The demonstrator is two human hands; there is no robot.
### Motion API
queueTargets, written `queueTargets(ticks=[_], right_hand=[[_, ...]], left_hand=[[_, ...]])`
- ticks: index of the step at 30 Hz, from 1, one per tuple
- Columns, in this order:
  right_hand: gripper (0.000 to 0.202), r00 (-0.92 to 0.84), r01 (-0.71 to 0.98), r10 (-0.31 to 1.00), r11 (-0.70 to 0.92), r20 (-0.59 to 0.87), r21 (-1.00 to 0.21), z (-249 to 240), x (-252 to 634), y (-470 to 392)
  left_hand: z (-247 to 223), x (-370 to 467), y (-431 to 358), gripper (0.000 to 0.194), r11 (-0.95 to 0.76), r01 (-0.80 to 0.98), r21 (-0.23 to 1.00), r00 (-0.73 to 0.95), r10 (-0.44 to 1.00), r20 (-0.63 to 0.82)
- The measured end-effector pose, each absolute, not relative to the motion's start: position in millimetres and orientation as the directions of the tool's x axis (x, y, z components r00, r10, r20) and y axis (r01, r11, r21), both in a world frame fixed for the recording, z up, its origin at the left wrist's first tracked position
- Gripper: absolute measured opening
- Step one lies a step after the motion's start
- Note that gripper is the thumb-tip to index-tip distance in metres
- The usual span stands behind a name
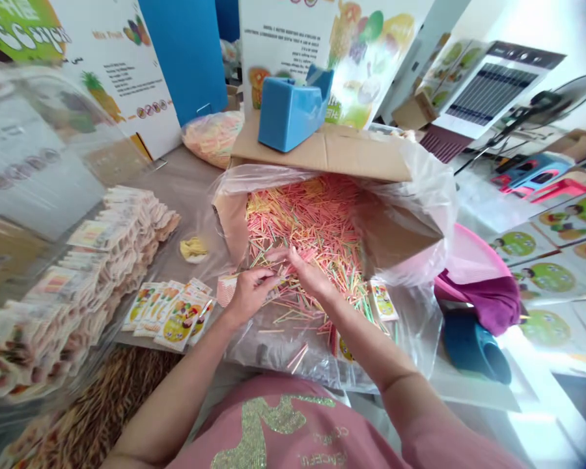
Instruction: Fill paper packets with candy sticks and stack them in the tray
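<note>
My left hand (252, 291) is closed in a pinch at the front of an open carton; what its fingers hold is too small to make out. Close beside it, my right hand (308, 272) curls around a small bunch of thin pink candy sticks (289, 267). Both hands are over a heap of loose pink, yellow and green candy sticks (303, 215) spilling from the carton (232, 225), which is lined with clear plastic. A pale printed packet (226, 288) lies by my left wrist, partly hidden.
Fanned printed packets (176, 316) and long stacks of filled packets (97, 267) lie at left, near yellow rubber bands (193, 248). A blue tape dispenser (293, 111) sits on the carton flap. At right are a packet (383, 299) and a pink tub (461, 260) with purple cloth.
</note>
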State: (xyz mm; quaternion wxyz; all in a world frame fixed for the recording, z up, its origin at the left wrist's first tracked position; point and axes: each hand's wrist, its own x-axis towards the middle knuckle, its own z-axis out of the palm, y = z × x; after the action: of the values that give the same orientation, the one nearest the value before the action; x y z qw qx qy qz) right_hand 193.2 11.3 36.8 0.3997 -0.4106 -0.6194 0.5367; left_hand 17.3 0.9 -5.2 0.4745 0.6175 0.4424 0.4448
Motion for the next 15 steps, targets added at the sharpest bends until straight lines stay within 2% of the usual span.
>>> queueTargets(ticks=[4,8,12,15], right_hand=[[0.078,-0.273,0.003,0.962,-0.008,-0.009,-1.000,28.0,201.3,17.2],[0.074,-0.234,-0.052,0.972,0.011,0.023,-0.999,26.2,205.6,21.6],[0.064,-0.355,0.045,0.933,0.077,0.056,-0.996,30.9,197.9,19.5],[0.061,-0.401,0.051,0.913,0.100,0.071,-0.994,33.0,189.0,20.9]], left_hand=[[-17.6,21.7,4.1,0.023,-0.114,0.063,0.991,0.195,0.976,0.100],[-21.7,25.7,5.6,0.021,-0.108,0.052,0.993,0.178,0.979,0.097],[-17.4,27.9,7.7,0.017,-0.190,0.042,0.981,0.199,0.964,0.178],[-16.9,26.6,9.2,0.017,-0.239,0.031,0.971,0.199,0.953,0.228]])
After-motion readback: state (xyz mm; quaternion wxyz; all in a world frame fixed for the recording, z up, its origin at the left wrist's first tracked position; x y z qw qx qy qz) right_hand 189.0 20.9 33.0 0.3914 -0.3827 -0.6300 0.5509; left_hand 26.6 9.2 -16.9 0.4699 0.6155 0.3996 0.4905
